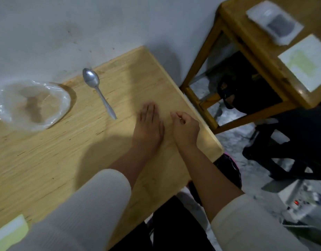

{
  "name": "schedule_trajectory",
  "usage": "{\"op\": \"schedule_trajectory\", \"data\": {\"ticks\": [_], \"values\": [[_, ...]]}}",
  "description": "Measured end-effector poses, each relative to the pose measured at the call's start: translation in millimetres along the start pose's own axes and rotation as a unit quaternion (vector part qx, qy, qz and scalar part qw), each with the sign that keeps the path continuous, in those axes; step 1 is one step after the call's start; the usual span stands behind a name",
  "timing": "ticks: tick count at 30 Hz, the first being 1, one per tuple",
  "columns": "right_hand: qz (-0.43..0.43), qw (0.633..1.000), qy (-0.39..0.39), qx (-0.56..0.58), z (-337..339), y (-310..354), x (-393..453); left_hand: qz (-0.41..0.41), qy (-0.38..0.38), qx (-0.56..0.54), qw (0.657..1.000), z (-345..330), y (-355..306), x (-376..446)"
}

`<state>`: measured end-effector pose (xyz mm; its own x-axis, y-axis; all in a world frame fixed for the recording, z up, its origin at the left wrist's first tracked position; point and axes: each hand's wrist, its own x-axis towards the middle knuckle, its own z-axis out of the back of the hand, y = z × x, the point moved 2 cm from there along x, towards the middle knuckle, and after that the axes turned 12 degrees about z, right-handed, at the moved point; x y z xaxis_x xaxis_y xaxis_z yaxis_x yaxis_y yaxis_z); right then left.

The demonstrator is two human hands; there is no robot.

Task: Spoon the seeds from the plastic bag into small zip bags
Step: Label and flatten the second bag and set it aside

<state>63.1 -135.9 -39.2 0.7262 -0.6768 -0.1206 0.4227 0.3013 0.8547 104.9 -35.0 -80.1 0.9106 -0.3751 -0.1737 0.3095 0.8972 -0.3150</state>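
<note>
**seedpacker_q:** Pale wood table (69,151) pushed against a grey-white wall (83,24), that's the whole setup. What's on it, count for me?

**benchview:** One metal spoon (98,91), lying flat, bowl toward the wall, handle pointing back at the person. One clear plastic bag (32,104) to the left of it, spread open on the table with a small brownish heap of seeds (34,109) in the middle. Spoon and bag are near each other but not touching.

**seedpacker_q:** And the hands?

**benchview:** Two, both bare, both with cream sleeves pushed up the forearm. Left hand (148,124) is flat on the wood, fingers together, palm down, holding nothing. Right hand (185,127) sits just beside it near the table's right edge, loosely curled with thumb and forefinger drawn together. Whether it's pinching anything I can't tell, too blurry.

**seedpacker_q:** Any zip bags?

**benchview:** One filled zip bag (275,24) with dark contents sits on a second wooden table (261,57) off to the right, well apart from the hands. One white-and-green sheet (304,62) lies beside it, and another pale green-and-white one (9,232) shows at the bottom left corner of the main table.
</note>
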Motion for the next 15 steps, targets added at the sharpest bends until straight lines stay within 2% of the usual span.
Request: {"op": "schedule_trajectory", "data": {"ticks": [3, 11, 15], "values": [[-0.038, 0.997, -0.062, 0.029, 20.4, -15.6, -36.4, -0.054, 0.029, 0.009, 0.998, -5.5, -11.8, -30.2], [-0.114, 0.977, -0.159, 0.085, 81.5, -64.0, -89.1, -0.165, 0.077, 0.015, 0.983, -29.7, -66.7, -72.1], [-0.155, 0.960, -0.202, 0.114, 111.5, -98.6, -98.0, -0.188, 0.045, 0.016, 0.981, -42.3, -93.8, -77.2]]}}
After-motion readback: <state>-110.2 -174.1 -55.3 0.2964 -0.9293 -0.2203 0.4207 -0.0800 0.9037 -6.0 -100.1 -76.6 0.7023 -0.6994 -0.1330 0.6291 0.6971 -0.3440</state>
